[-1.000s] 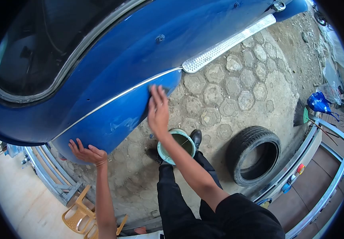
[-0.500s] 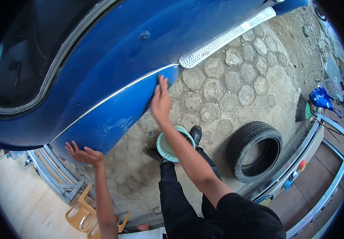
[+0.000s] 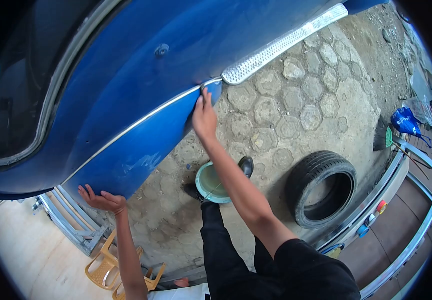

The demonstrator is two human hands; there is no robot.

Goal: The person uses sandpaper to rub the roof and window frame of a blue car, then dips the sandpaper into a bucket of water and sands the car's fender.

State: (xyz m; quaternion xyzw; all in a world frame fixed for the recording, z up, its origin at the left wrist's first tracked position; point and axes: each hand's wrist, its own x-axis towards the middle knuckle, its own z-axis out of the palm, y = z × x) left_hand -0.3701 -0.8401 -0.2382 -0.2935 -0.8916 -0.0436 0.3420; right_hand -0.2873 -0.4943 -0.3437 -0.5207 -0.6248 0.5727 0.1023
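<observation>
A blue car fender (image 3: 126, 159) with pale scuff marks fills the left middle of the view, bordered by a thin white trim strip (image 3: 141, 121). My left hand (image 3: 103, 200) lies against the fender's lower left edge, fingers stretched out and thumb apart. Higher up, my right hand (image 3: 204, 117) rests along the fender's right edge. Its fingers are extended, with the tips close to the trim, near the end of the silver tread-patterned running board (image 3: 276, 49). A small dark patch shows at those fingertips.
Between my feet stands a green bucket (image 3: 200, 183) of cloudy water, partly behind my right forearm. A loose tyre (image 3: 296, 192) lies right of it on the paved ground. Yellow plastic chairs (image 3: 101, 272), a broom (image 3: 383, 136) and metal rails (image 3: 401, 167) are around the edges.
My right fingertips have moved up to the trim strip. My left hand has slid slightly down and left at the fender's lower edge. The view has shifted a little.
</observation>
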